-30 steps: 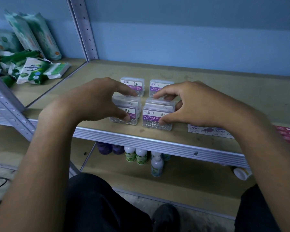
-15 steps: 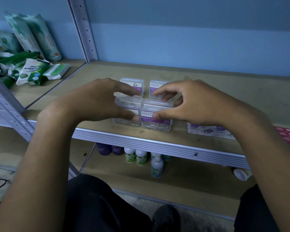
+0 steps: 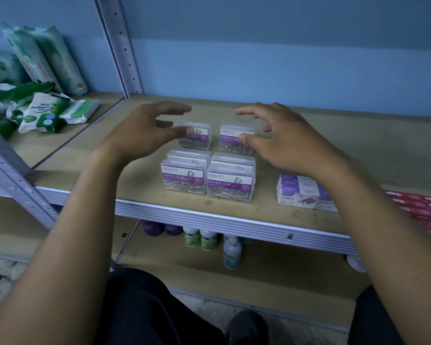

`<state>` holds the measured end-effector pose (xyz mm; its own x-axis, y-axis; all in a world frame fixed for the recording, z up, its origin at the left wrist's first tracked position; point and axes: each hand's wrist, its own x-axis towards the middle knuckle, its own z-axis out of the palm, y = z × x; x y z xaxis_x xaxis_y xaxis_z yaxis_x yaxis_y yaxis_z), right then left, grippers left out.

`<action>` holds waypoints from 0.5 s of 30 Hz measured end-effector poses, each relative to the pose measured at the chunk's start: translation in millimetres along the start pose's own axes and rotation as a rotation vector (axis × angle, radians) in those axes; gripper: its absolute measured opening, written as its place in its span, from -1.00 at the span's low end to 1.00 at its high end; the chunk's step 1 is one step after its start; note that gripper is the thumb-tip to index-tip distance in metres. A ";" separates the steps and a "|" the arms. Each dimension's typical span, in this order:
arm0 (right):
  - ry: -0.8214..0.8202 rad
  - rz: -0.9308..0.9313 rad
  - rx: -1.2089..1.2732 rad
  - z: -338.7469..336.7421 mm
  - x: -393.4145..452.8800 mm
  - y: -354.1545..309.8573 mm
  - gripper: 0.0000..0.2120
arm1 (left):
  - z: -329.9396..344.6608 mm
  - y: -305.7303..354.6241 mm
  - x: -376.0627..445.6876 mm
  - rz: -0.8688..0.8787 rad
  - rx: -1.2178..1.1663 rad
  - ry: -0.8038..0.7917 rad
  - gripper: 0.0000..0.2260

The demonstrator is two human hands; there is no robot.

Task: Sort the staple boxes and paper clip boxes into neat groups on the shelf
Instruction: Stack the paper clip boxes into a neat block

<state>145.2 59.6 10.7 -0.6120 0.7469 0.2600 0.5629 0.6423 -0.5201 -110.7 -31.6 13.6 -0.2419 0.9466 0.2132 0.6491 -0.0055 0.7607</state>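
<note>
I see clear glossy plastic paper clip boxes (image 3: pixel 230 181) holding shiny metal clips, matt scuffed wooden shelf (image 3: pixel 144 180), ribbed metal edge (image 3: pixel 209 221), matt cardboard staple boxes (image 3: pixel 297 192).

Showing dim, cool, bluish light throughout, flat and even, with no single source standing out. Casting only faint, soft shadows under the paper clip boxes (image 3: pixel 207 179) on the shelf (image 3: pixel 144 180). Sinking into deeper gloom below, around the bottles (image 3: pixel 210 241) on the lower board. Blurring at the fingertips of the left hand (image 3: pixel 144 131) and the right hand (image 3: pixel 283 143), smearing their edges, and softening the print on the two rear boxes behind them. Keeping the labels of the front boxes sharp enough to read. Bending straight lines toward the edges, leaning the metal upright (image 3: pixel 120 46) and curving the shelf rail. Softening the wipe packs (image 3: pixel 42 113) at far left. Showing no glare.
</note>
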 end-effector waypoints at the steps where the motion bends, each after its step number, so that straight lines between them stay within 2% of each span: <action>1: -0.004 0.000 -0.002 1.3 1.6 0.4 -0.56 | 3.0 -2.2 1.0 0.002 -0.014 -0.034 -0.59; 8: -0.059 0.010 -0.032 7.2 6.6 -1.8 -0.59 | 10.4 -8.5 6.5 0.045 -0.079 -0.071 -0.73; 15: -0.038 -0.001 -0.033 10.1 7.3 -1.7 -0.66 | 11.1 -11.4 8.7 0.063 -0.123 -0.060 -0.79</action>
<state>134.2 62.3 5.2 -0.6332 0.7393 0.2290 0.5799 0.6492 -0.4921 -112.2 -19.8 0.0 -0.1575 0.9607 0.2287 0.5674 -0.1015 0.8172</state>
